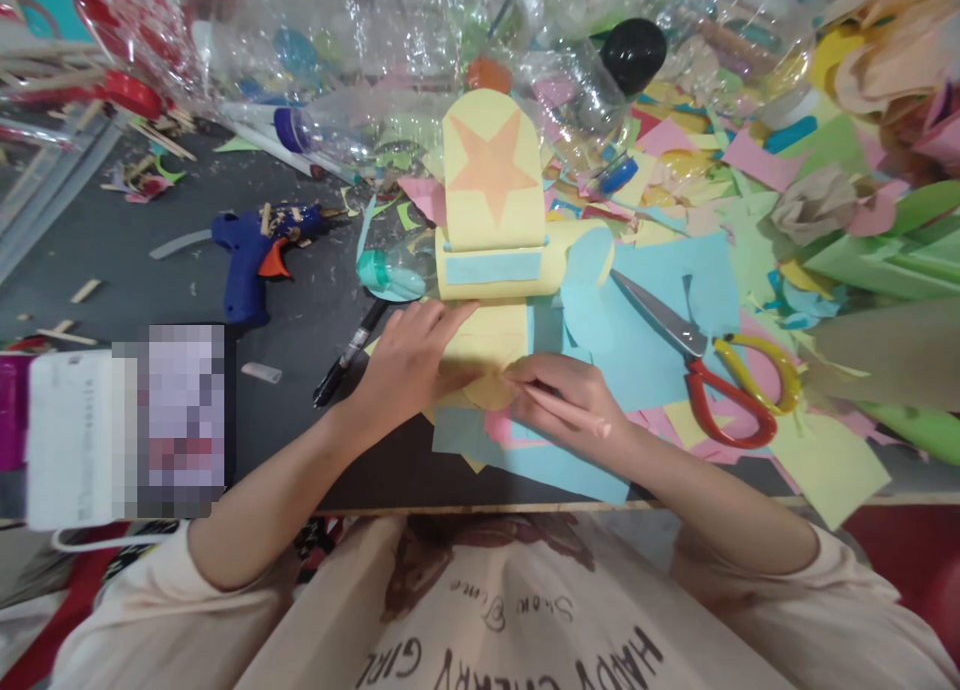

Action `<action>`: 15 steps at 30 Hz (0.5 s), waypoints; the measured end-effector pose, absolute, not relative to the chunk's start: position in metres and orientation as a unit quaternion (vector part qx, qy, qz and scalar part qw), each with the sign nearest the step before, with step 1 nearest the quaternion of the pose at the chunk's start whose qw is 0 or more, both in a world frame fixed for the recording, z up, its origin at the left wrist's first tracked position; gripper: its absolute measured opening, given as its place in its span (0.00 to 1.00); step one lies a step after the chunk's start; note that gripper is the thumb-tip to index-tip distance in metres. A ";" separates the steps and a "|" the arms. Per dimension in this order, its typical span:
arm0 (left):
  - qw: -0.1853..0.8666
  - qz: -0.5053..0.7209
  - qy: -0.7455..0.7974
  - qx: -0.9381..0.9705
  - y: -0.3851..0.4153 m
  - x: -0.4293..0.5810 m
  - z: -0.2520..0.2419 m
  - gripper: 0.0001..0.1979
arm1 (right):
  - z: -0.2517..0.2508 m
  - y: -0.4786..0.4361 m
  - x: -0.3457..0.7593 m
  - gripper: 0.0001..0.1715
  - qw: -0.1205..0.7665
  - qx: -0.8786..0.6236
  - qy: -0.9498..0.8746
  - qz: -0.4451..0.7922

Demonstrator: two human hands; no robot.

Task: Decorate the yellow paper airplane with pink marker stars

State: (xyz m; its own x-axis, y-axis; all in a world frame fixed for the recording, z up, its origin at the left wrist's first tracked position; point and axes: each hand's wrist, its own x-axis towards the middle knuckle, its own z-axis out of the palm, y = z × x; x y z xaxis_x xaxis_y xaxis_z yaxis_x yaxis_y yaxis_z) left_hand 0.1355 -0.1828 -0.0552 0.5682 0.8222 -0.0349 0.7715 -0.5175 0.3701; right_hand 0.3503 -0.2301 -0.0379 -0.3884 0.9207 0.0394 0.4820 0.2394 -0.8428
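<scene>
A yellow paper craft piece with an orange star and a light blue band lies in the middle of the dark table. My left hand rests flat on its lower yellow part, fingers stretched out and pressing the paper down. My right hand is closed round a pink pencil, whose tip touches the yellow paper near the left hand. Light blue paper sheets lie under and beside the craft piece.
Red and yellow scissors lie to the right on the paper. A blue glue gun and a black marker lie to the left. Clear plastic bottles crowd the back. Coloured paper scraps cover the right side. A phone sits left.
</scene>
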 end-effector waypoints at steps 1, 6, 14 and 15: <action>0.178 0.072 0.460 0.867 -0.183 0.136 -0.055 0.28 | -0.039 -0.231 0.350 0.09 0.282 -0.469 -0.740 0.391; 0.182 0.070 0.460 0.866 -0.183 0.135 -0.057 0.30 | -0.043 -0.234 0.347 0.07 0.269 -0.442 -0.762 0.388; 0.172 0.086 0.457 0.869 -0.183 0.135 -0.061 0.33 | -0.048 -0.237 0.344 0.08 0.288 -0.400 -0.803 0.335; 0.171 0.087 0.457 0.868 -0.183 0.135 -0.061 0.33 | -0.049 -0.237 0.343 0.09 0.289 -0.397 -0.804 0.334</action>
State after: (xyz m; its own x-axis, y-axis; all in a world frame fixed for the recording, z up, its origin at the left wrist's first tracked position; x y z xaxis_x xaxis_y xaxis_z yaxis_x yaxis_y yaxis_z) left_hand 0.1353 -0.1827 -0.0608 0.5665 0.8240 -0.0063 0.7647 -0.5229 0.3766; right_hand 0.3432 -0.2370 -0.0488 -0.5176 0.8321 0.1990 0.4463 0.4610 -0.7670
